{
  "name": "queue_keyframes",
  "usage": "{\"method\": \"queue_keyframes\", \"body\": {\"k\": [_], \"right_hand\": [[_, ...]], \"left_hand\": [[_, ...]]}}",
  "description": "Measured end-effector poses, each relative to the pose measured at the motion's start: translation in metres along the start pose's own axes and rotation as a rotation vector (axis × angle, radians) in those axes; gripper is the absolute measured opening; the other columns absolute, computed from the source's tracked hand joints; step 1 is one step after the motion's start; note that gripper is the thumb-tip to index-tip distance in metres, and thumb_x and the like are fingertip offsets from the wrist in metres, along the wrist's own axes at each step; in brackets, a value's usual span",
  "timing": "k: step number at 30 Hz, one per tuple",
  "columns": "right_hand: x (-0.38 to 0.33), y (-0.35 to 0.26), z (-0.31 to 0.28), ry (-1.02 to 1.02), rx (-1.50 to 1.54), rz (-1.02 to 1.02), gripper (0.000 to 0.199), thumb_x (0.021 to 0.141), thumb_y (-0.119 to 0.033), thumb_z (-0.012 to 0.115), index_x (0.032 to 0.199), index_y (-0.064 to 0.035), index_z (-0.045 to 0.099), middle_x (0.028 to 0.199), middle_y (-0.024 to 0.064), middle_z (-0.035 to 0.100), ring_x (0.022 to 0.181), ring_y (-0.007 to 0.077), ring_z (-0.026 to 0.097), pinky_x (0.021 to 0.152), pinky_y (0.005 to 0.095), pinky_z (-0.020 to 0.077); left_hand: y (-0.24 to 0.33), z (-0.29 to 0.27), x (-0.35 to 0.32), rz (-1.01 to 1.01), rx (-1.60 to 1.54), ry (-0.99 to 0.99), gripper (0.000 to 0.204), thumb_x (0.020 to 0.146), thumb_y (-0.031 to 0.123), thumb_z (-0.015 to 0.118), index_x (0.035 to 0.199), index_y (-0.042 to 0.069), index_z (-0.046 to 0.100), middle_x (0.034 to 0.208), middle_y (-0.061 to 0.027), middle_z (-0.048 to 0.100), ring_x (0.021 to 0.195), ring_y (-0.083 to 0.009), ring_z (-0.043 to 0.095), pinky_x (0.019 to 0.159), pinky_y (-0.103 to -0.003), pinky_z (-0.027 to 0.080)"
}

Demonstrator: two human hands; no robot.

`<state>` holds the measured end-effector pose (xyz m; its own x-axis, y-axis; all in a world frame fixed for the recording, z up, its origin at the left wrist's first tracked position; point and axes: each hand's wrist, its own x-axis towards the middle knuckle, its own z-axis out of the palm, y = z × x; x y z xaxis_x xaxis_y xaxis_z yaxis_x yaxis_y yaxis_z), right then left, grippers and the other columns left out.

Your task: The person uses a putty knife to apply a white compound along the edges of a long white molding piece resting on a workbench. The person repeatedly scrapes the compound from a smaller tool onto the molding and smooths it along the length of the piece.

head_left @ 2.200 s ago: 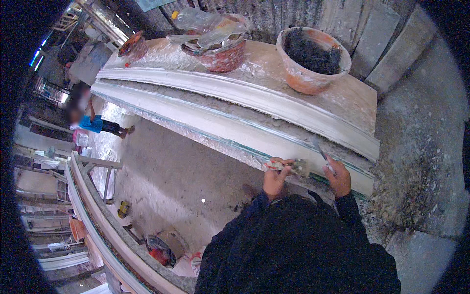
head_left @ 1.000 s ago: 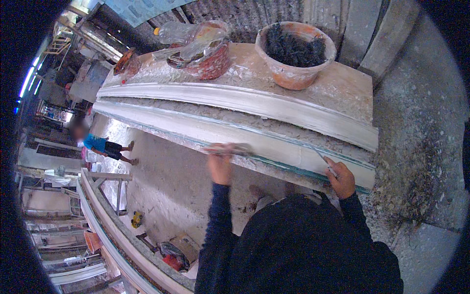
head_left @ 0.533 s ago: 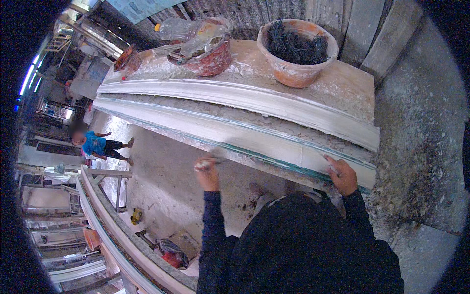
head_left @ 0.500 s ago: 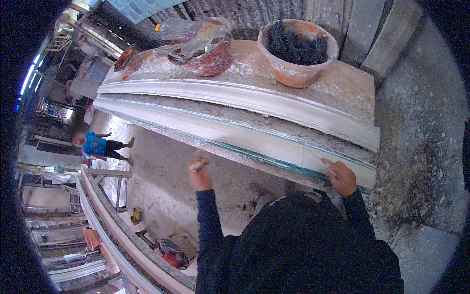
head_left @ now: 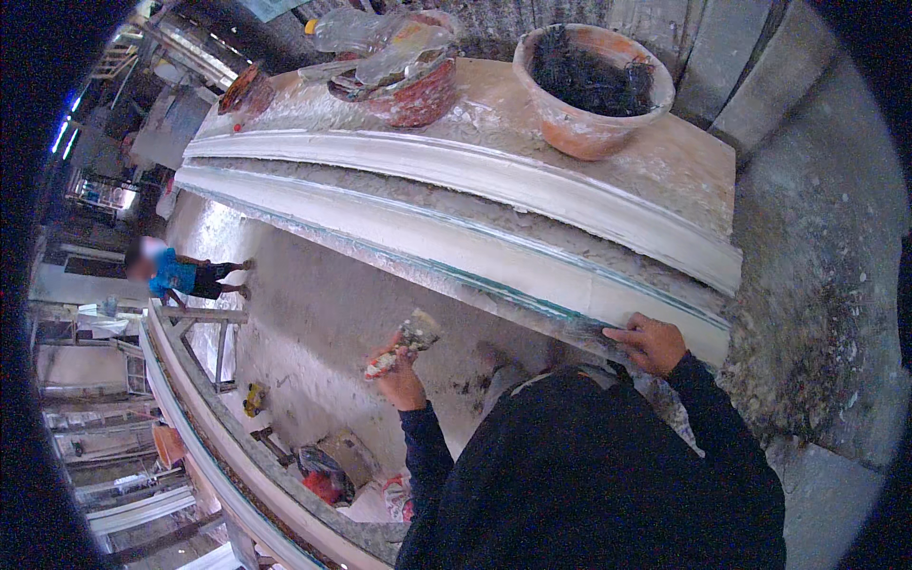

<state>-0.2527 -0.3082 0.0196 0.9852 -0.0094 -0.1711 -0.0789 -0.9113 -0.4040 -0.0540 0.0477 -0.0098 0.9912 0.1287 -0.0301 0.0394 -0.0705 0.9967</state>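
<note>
My left hand (head_left: 403, 382) is closed round the handle of a plaster-crusted putty knife (head_left: 418, 330), held over the floor in front of the bench. Its flat, whitish blade points up and to the right. My right hand (head_left: 655, 344) is at the near edge of a long white plaster moulding (head_left: 532, 275), close to its right end. Its fingers are curled, with the index fingertip against the green edge strip (head_left: 503, 293). Whatever these fingers may pinch is hidden. A second white moulding (head_left: 456, 180) lies behind the first, along the bench.
On the bench (head_left: 698, 171) stand an orange pot (head_left: 594, 138) with dark fibrous stuff and a plaster-smeared red bucket (head_left: 413, 104). A clear bottle (head_left: 347, 33) lies by the bucket. A person in blue (head_left: 171, 273) stands at left, beyond another long moulding (head_left: 190, 413).
My left hand has turned, bringing the putty knife's blade into sight. My right hand has slid from the white face to the near edge. The view has shifted a little; the person at left has moved.
</note>
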Motion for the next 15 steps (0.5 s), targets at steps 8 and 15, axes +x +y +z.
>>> {"method": "queue_keyframes", "body": {"k": [8,15], "right_hand": [[0.019,-0.022,0.041,-0.040,0.139,-0.121,0.033,0.079,-0.026,0.054,0.111,-0.0337,0.056,0.087,0.0085,0.054,0.067,0.0280,0.058,0.053,0.0416,0.0479],[0.008,-0.011,-0.004,0.030,-0.067,0.050,0.033,0.081,-0.025,0.054,0.112,-0.0342,0.055,0.081,0.0062,0.052,0.061,0.0255,0.055,0.049,0.0375,0.0457]], "left_hand": [[-0.017,-0.030,-0.010,0.044,-0.120,0.064,0.030,0.082,0.012,0.061,0.099,0.008,0.037,0.109,-0.0183,0.056,0.090,-0.0222,0.058,0.068,-0.031,0.053],[0.000,-0.043,-0.016,0.008,-0.132,0.107,0.029,0.083,0.012,0.060,0.099,0.009,0.036,0.108,-0.0204,0.056,0.090,-0.0234,0.059,0.068,-0.032,0.053]]}}
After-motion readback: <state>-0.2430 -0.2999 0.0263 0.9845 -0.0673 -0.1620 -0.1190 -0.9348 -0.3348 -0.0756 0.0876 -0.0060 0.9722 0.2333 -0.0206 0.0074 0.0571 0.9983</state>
